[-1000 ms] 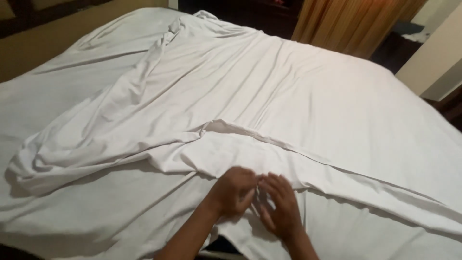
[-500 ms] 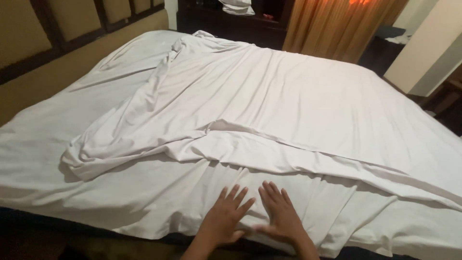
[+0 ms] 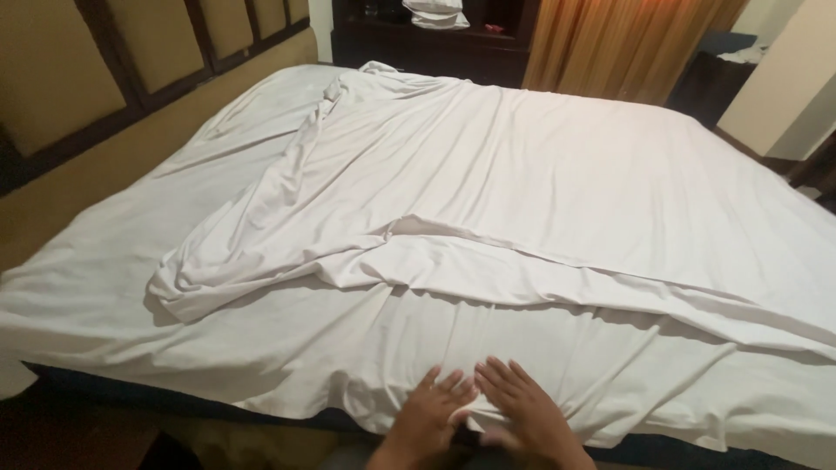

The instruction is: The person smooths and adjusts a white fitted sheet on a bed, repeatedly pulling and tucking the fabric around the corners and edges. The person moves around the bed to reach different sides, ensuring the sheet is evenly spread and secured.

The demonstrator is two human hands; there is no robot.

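Note:
A large bed is covered with a white bottom sheet (image 3: 540, 365). A second white sheet (image 3: 488, 174) lies crumpled on top, with a bunched fold running toward the left. My left hand (image 3: 431, 411) and my right hand (image 3: 520, 409) rest flat side by side on the bottom sheet at the near edge of the bed. The fingers of both are spread and point toward the far side. Neither hand holds anything.
A padded brown headboard (image 3: 131, 61) runs along the left. Orange curtains (image 3: 618, 43) hang at the back, beside a dark cabinet (image 3: 435, 35) with folded white linen. A pale wall (image 3: 784, 78) stands at the right. Dark floor shows below the near bed edge.
My hands have slid back toward the near edge and flattened out with fingers spread. The view has shifted, showing more of the headboard and the bed's near edge.

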